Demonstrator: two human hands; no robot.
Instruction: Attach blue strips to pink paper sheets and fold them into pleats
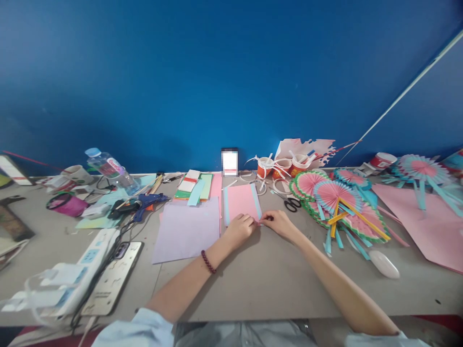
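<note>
So the pink sheet (239,200) with blue strips down its sides is flat on the table right in front of me. My left hand (240,229) is curled over its 6 o'clock edge; can't tell if it's gripping or just pressing. My right hand (277,222) has its fingertips pinched on the 5 o'clock corner.

Main risk imo: if the right fingers tug while the left eases off, the sheet skews or that corner creases. The lavender sheet (186,231) is just beside it at 8 o'clock, so a sideways slip could ruck that up.

Writing? Not much. The bottle (115,169) past 9 o'clock has a red-and-white label, too blurry to read. Same for the red paper cups (281,169) at 1 to 2 o'clock, and the phone case (110,282) at 8 o'clock.
</note>
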